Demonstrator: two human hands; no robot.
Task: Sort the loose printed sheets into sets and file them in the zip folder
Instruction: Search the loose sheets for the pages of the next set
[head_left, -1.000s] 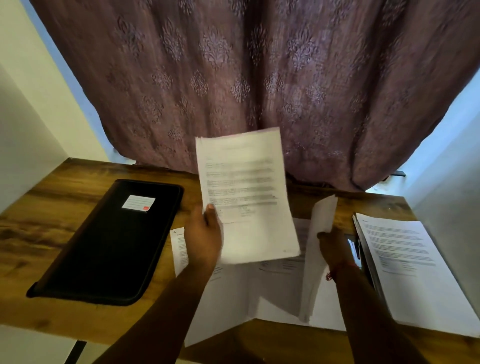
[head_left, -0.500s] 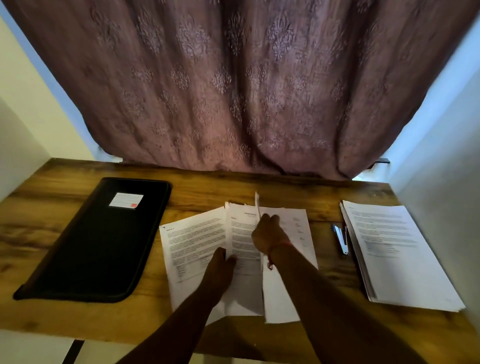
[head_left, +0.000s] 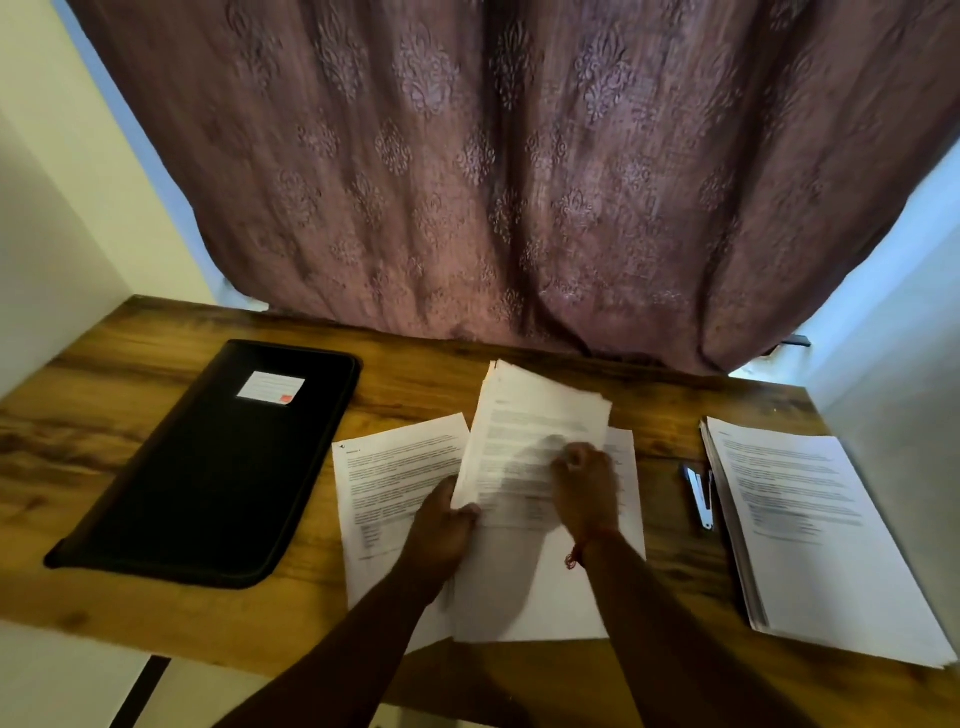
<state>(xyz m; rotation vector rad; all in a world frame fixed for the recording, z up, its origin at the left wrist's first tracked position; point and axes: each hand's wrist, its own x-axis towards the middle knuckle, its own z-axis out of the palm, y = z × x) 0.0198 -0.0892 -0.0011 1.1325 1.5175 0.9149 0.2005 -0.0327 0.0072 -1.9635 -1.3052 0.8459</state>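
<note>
Wooden surface (head_left: 156, 441), one, in front of a patterned mauve curtain (head_left: 519, 182).

Zip folder (head_left: 208, 467), black, closed, lying flat at left with a white label (head_left: 270, 387) near its far end.

Small bundle of sheets (head_left: 540, 415), raised and tilted at centre. Left hand (head_left: 441, 525): grip closed on the bundle's lower left corner. Right hand (head_left: 587, 488): fingers curled over the bundle's lower right part; image blurred, so whether this grip pinches the paper cannot be told.

Loose printed sheets (head_left: 395, 467), several, flat and overlapping beneath both hands.

Thick stack of printed pages (head_left: 810, 519), at right.

Stapler (head_left: 698, 493), lying between the centre sheets and the stack.
</note>
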